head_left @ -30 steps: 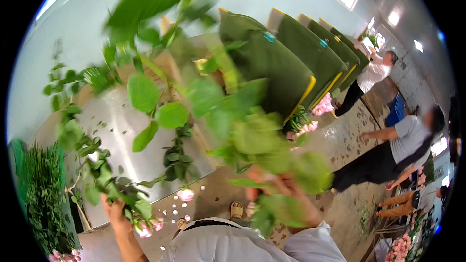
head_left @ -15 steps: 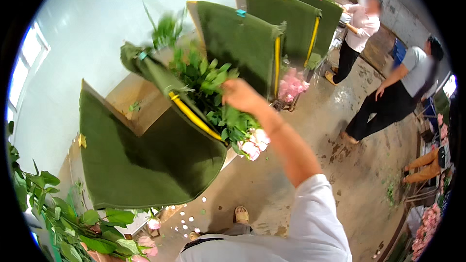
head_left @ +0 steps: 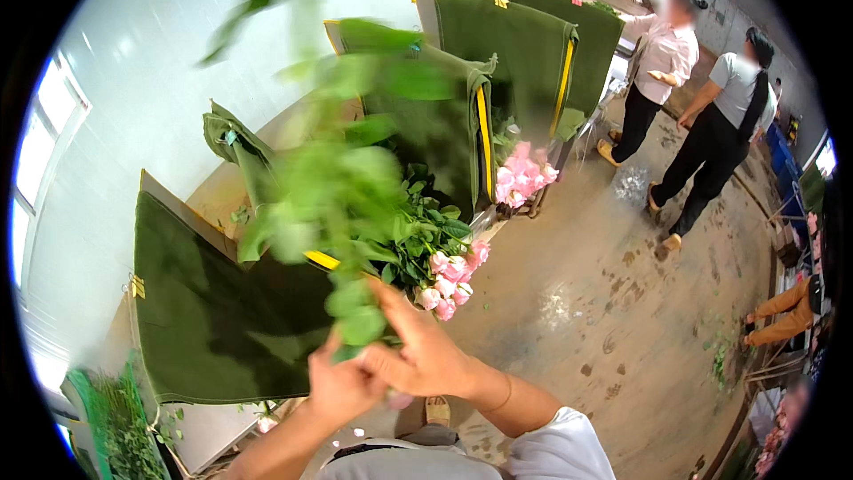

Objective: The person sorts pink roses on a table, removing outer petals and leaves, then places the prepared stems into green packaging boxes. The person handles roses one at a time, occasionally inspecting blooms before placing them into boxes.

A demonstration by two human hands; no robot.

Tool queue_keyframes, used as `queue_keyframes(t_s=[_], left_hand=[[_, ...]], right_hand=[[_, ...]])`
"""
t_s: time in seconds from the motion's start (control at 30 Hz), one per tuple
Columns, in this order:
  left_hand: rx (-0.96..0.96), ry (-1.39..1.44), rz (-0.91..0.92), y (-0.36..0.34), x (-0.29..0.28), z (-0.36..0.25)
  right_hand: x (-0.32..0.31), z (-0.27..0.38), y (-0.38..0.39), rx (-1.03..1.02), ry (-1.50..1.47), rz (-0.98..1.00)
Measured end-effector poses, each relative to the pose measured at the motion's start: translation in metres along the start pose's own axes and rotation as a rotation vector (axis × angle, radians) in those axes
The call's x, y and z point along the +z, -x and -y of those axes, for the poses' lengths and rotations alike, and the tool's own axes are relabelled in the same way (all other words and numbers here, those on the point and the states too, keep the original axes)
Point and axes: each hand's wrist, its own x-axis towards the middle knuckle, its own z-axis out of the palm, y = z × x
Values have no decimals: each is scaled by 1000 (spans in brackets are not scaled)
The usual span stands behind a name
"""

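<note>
A leafy green stem (head_left: 342, 178) stands up blurred in front of me. Both hands grip its lower end: my left hand (head_left: 342, 387) from the left, my right hand (head_left: 422, 351) from the right, fingers closed around it. Just behind them a bunch of pink roses (head_left: 449, 277) with dark leaves lies on a bench draped in dark green cloth (head_left: 209, 320).
More green-draped benches (head_left: 524, 44) run back along the white wall, one holding another pink rose bunch (head_left: 520, 180). Two people (head_left: 702, 124) stand on the stained concrete floor at the right. Green foliage (head_left: 115, 418) sits at the lower left. Another person crouches at the far right.
My right hand has come back from the bunch on the bench with a leafy stem. Both hands now hold it close in front of me; before, only the right arm reached out.
</note>
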Motion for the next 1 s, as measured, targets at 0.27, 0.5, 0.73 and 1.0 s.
queue_keyframes(t_s=[0.27, 0.5, 0.73, 1.0], left_hand=[[42, 266, 267, 26, 14, 11], [-850, 311, 395, 240, 28, 131], [-1260, 425, 14, 442, 69, 165], [-1557, 609, -260, 609, 88, 205]], right_hand=[[-123, -15, -16, 114, 207, -616], [-261, -64, -188, 114, 1183, -328], [-281, -157, -190, -9, 1218, -267], [-42, -148, 115, 121, 857, -329]])
